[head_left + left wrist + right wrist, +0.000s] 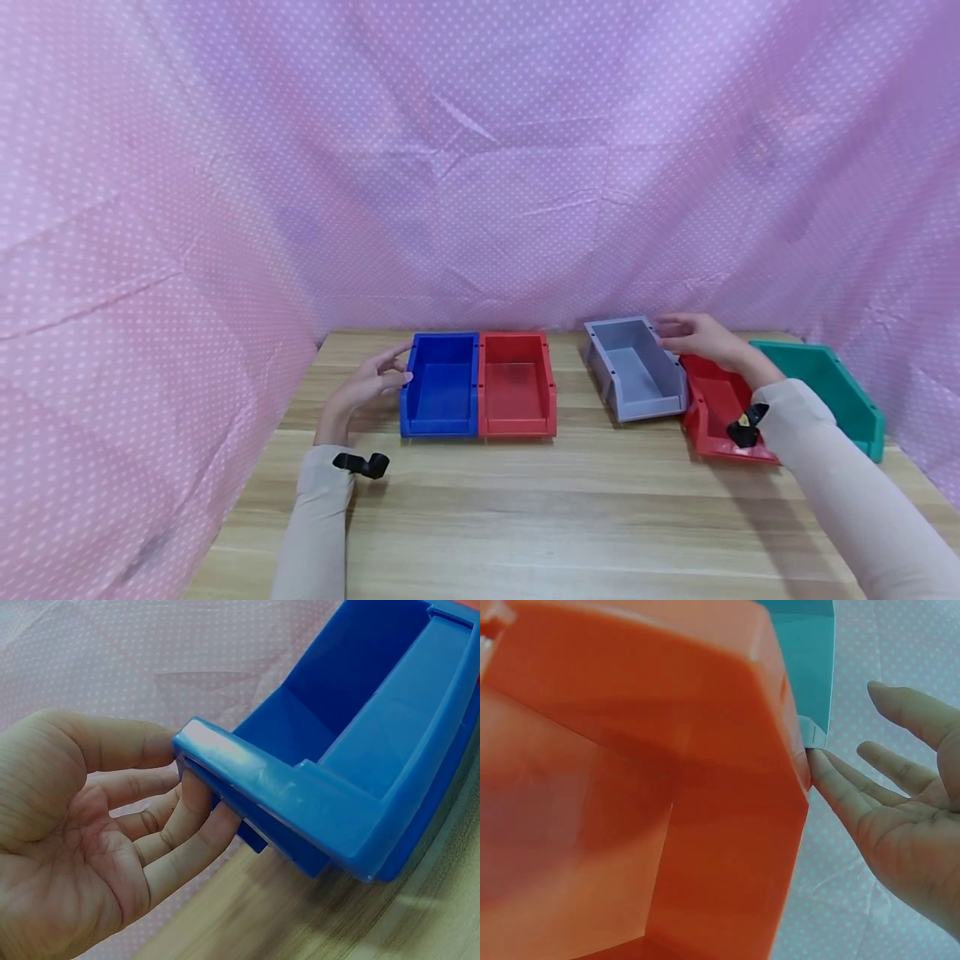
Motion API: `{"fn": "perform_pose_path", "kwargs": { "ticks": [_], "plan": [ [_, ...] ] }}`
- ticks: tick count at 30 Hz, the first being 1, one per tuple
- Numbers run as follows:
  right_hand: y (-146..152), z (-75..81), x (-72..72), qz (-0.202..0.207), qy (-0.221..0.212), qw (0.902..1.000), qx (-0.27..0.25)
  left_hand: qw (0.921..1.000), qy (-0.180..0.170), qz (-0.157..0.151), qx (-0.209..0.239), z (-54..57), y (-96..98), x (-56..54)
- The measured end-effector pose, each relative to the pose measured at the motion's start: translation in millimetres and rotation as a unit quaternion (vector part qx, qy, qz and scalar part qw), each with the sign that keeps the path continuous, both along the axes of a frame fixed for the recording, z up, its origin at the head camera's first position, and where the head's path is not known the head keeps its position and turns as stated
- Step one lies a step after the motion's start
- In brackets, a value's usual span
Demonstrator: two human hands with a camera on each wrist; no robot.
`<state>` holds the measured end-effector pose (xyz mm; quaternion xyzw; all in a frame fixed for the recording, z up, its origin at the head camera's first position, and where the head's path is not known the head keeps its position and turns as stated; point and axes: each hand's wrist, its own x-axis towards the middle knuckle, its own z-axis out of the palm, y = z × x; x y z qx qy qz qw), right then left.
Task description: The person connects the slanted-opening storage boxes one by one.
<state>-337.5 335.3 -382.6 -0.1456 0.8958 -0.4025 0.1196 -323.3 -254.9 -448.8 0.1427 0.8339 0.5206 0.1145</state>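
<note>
In the head view, my left hand [363, 387] lies against the left side of a blue bin [442, 392]. The left wrist view shows its thumb and fingertips touching the bin's outer rim [247, 769]. A red bin [515, 387] stands flush against the blue one's right side. My right hand [701, 340] is at the right wall of a grey bin [633, 375], which sits at a slant. In the right wrist view, its fingers reach out loosely, one fingertip meeting the bin edge. Below the right wrist lies a second red bin [720, 400], partly hidden by the arm.
A green bin [810, 375] stands at the far right, beside the second red bin and partly behind the right arm. All the bins are on a wooden table [525, 517]. Pink dotted cloth [517, 208] hangs behind and along both sides.
</note>
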Motion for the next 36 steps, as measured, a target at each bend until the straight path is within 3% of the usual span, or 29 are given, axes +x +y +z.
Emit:
{"fn": "perform_pose_path", "kwargs": {
  "ticks": [7,16,26,36],
  "plan": [
    [-6.5,-2.5,0.7,0.014,-0.031,0.9987,-0.036,1.0,0.001,0.002,0.002,-2.4,1.1,-0.2],
    [-18.0,-8.1,5.7,0.012,-0.046,0.9988,-0.01,0.9999,-0.008,0.008,-0.003,-1.6,1.4,0.8],
    [-24.9,-13.9,7.0,-0.021,-0.05,0.998,-0.031,0.9994,-0.006,-0.002,0.033,-0.7,1.7,3.6],
    [-33.5,-13.2,10.1,-0.065,-0.043,0.9969,-0.006,0.9992,-0.007,0.001,0.039,-2.1,0.9,2.7]
  ]
}}
